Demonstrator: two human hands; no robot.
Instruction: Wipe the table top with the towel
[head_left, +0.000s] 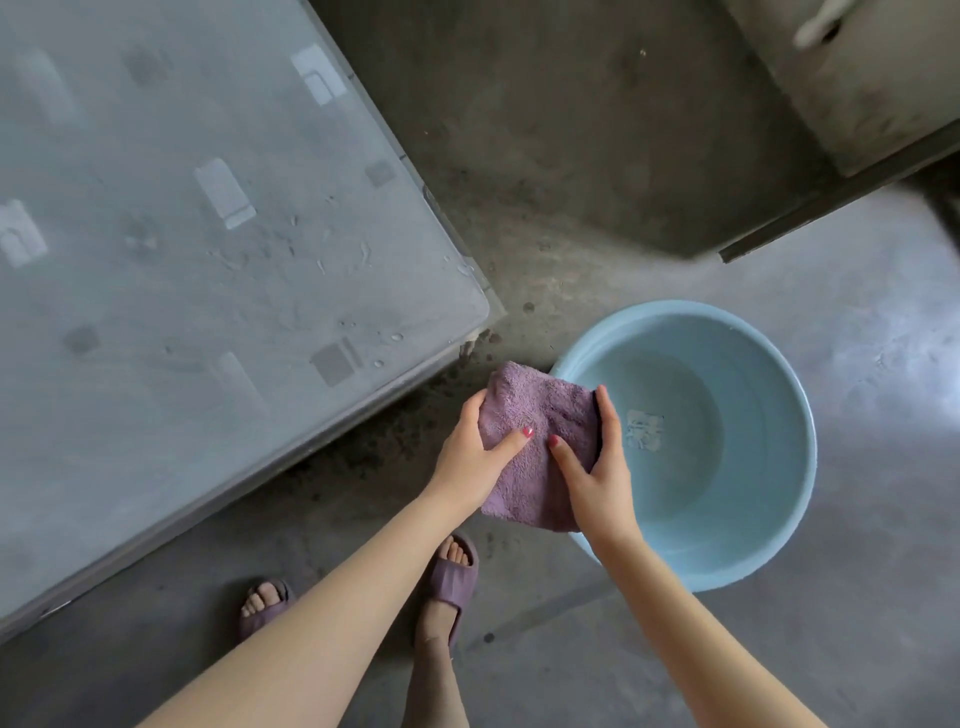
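A folded purple towel (540, 415) is held in the air between both hands, just off the near corner of the table. My left hand (475, 457) grips its left edge, thumb on top. Along the towel's right edge, my right hand (597, 467) grips it, thumb on top as well. The table top (197, 249) fills the left of the head view; it is grey glass with pale square patterns, dust streaks and a few water drops near the corner.
A light blue basin (769, 374) holding water stands on the concrete floor right of the towel, partly under it. My feet in purple slippers (447, 577) stand below. A grey cabinet (857, 88) sits at the top right.
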